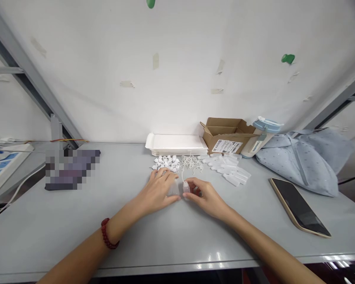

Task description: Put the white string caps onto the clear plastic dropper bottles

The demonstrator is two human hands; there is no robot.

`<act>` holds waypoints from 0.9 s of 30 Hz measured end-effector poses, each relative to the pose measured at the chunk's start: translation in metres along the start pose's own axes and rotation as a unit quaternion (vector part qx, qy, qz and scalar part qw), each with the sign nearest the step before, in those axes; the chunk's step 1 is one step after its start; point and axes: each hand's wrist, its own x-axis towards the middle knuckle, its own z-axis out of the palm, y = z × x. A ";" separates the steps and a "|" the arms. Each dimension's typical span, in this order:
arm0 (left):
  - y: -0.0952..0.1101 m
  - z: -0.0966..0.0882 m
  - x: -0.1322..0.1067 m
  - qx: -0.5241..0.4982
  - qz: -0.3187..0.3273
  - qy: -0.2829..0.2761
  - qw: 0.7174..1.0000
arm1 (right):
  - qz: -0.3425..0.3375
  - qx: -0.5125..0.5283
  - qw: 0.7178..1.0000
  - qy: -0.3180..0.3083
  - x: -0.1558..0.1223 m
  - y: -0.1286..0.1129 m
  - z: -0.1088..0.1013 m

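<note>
My left hand [158, 190] rests on the grey table [77, 225], fingers curled round a small clear plastic bottle [174, 188]. My right hand [205, 195] pinches a small white cap [185, 187] against the end of that bottle. A thin white string [183, 173] runs up from the cap. Behind the hands lie a heap of white caps [166, 162], a tangle of white strings [192, 162] and several clear bottles [229, 167]. A red bead bracelet [107, 235] sits on my left wrist.
A stack of white trays [177, 144] and an open cardboard box [227, 136] stand by the wall. A blue-lidded cup [258, 139], a pale blue cloth bag [304, 159] and a phone [298, 207] lie right. A power strip [2, 165] is at left.
</note>
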 end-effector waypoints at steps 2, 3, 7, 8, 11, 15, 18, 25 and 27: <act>0.002 -0.001 0.000 0.001 0.001 0.006 1.000 | 0.012 -0.014 1.000 0.010 0.001 0.000 0.001; 0.003 -0.002 0.000 -0.001 0.003 0.011 1.000 | 0.020 -0.019 0.999 0.016 0.001 0.001 0.001; 0.011 -0.003 0.001 -0.013 0.002 0.064 0.998 | 0.050 -0.023 0.997 0.045 0.003 0.004 0.002; 0.013 -0.002 0.002 -0.013 0.000 0.081 0.997 | 0.057 -0.022 0.997 0.051 0.003 0.005 0.002; 0.018 0.001 0.003 -0.013 0.011 0.115 0.993 | 0.074 -0.016 0.995 0.064 0.005 0.007 0.003; 0.023 0.007 0.002 -0.009 0.041 0.104 0.994 | 0.095 0.009 0.993 0.070 0.007 0.008 0.004; 0.025 0.010 0.002 0.007 0.048 0.086 0.995 | 0.103 0.012 0.992 0.071 0.008 0.007 0.004; 0.032 0.013 0.011 0.038 0.056 0.072 0.995 | 0.090 -0.016 0.994 0.061 0.009 0.004 0.007; 0.033 0.014 0.012 0.035 0.056 0.071 0.995 | 0.091 -0.022 0.994 0.058 0.009 0.003 0.007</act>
